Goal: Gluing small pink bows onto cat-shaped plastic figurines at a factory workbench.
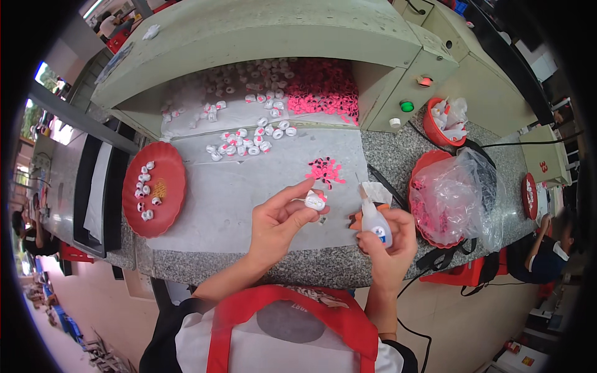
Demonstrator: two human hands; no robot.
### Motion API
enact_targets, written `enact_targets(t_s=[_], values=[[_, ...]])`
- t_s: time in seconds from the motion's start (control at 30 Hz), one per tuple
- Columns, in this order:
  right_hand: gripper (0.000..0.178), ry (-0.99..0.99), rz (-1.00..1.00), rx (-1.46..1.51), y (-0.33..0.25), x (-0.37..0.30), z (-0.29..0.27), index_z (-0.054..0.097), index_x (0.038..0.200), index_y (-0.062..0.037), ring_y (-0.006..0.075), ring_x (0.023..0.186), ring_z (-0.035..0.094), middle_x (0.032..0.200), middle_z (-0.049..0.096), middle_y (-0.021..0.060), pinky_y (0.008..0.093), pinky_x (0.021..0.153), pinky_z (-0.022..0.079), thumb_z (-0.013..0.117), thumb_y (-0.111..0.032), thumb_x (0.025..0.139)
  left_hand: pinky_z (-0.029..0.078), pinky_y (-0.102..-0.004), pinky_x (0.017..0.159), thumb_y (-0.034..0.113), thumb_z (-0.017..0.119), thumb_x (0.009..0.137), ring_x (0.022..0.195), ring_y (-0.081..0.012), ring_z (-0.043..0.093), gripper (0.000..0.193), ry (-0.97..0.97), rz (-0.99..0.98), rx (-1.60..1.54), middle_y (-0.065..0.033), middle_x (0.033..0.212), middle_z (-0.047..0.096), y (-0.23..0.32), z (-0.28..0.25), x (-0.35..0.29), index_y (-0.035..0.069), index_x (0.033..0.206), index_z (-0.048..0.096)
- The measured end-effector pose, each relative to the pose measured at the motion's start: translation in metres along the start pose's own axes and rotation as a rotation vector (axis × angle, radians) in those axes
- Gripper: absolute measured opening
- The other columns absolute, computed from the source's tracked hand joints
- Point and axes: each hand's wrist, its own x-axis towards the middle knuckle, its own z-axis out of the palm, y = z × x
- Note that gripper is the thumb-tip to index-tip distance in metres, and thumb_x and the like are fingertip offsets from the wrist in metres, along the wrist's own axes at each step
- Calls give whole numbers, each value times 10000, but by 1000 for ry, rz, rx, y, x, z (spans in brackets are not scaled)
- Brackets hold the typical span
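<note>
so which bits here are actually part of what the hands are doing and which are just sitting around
In use:
- left hand pinching small white piece
- right hand holding glue bottle
- pink bits

Lying about:
- red plate
- plastic bag
- green button

Just right of the frame's centre we see a small white figurine piece (pixel 315 200) with a pink bow-like patch on top, pinched between thumb and fingers of the left hand (pixel 283 217), lifted above the pale sheet. To its right, in the lower middle of the frame, we see a small white glue bottle (pixel 375 222) with a blue label, gripped in the right hand (pixel 392 239). The bottle tilts, its thin nozzle pointing up and to the left, near the figurine piece but apart from it.
</note>
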Motion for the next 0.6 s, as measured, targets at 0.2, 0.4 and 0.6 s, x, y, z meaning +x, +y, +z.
enact_targets(t_s=[0.2,0.4,0.6], values=[[269,-3,-624,-437,-4,-16,8,542,900,20,200,652,579,857,572,129,272,611,463,585,-59,646,488,-354,823,-132,545,732,944,-262,572,418,17,206,7,-156,1039,530,3,0,-1,-49,1133,461],[292,-67,-780,-449,-14,-8,22,561,863,22,172,435,507,646,582,96,248,411,393,628,21,578,494,-324,816,-150,527,737,965,-291,561,343,13,226,1,-166,1075,491,4,-2,-3,-62,1062,456],[300,-101,-811,-439,-15,-6,26,557,877,15,173,427,498,622,569,77,249,400,384,627,19,585,498,-334,818,-155,528,734,971,-305,556,335,-2,243,14,-170,1071,487,5,-3,-4,-60,1046,453]])
